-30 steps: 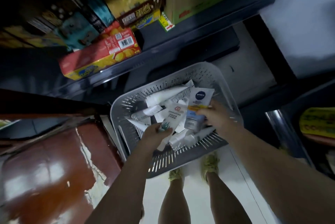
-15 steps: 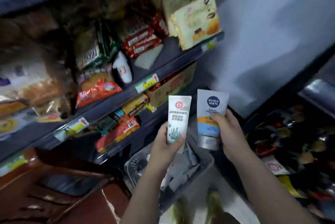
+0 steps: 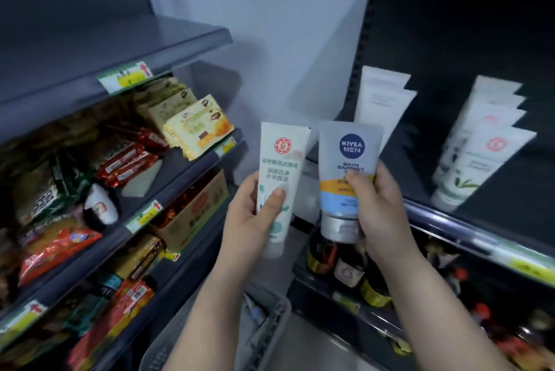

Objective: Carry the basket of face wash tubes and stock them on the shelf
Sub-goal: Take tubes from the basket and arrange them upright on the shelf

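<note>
Two face wash tubes are being held upright, crimped ends up and caps down: a white tube (image 3: 277,181) is being grasped by the left hand (image 3: 252,220), and a grey Nivea Men tube (image 3: 345,178) by the right hand (image 3: 380,211). Both are being kept side by side before a dark shelf (image 3: 468,220), where white tubes (image 3: 480,142) are standing. The grey basket (image 3: 270,319) is being left below, between snack shelves (image 3: 168,178) and bottles (image 3: 348,271).

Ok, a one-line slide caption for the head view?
Left hand holds a white face wash tube, right hand a Nivea Men tube, both raised before the shelf of white tubes.
</note>
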### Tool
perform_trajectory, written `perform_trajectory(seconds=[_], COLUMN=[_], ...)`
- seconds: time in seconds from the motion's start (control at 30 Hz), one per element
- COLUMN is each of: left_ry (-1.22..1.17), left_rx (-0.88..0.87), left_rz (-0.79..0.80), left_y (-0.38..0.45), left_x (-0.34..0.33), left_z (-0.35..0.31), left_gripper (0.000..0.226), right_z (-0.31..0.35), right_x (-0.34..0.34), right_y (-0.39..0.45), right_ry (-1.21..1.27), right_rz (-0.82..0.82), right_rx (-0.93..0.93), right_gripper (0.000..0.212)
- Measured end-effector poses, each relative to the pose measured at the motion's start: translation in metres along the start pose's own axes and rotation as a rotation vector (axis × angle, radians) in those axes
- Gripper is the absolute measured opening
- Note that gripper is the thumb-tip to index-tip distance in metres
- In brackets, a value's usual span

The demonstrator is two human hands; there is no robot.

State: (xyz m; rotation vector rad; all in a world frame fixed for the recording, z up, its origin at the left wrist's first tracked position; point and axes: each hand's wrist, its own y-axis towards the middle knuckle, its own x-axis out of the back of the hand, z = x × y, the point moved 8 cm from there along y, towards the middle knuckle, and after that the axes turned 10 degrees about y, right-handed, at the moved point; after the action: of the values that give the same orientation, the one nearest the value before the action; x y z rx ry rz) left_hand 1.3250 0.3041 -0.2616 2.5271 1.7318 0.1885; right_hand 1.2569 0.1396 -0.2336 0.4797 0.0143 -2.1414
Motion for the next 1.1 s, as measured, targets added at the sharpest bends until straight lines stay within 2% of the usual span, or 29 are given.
perform_trajectory(seconds=[0.13, 0.23, 0.43, 0.6, 0.87, 1.1], left_ry=[-0.067, -0.095, -0.115, -0.083, -0.009, 0.061], left_rx=[-0.049, -0.042, -0.068, -0.066, -0.092, -0.141], left_rz=[0.086, 0.165, 0.286, 0.362, 0.351, 0.387], left_y=[-0.011, -0.022, -0.042, -0.046, -0.018, 0.007], left_x=[-0.067, -0.119, -0.215, -0.281, -0.349, -0.375], left_z=[-0.029, -0.043, -0.058, -0.061, -0.055, -0.046], left_gripper=[0.017, 0.021, 0.022, 0.021, 0.024, 0.026], right_z=[0.049, 0.083, 0.127, 0.151, 0.169, 0.170], right_x=[0.050, 0.093, 0.188, 0.246, 0.310, 0.330], right_y=[-0.009, -0.016, -0.035, -0.036, -0.024, -0.006], right_ry=[-0.045, -0.095, -0.129, -0.158, -0.159, -0.143], right_rz=[-0.022, -0.056, -0.181, -0.190, -0.294, -0.342], right_rx=[0.074, 0.130, 0.153, 0.137, 0.135, 0.140], right_gripper=[0.023, 0.025, 0.021, 0.018, 0.019, 0.020])
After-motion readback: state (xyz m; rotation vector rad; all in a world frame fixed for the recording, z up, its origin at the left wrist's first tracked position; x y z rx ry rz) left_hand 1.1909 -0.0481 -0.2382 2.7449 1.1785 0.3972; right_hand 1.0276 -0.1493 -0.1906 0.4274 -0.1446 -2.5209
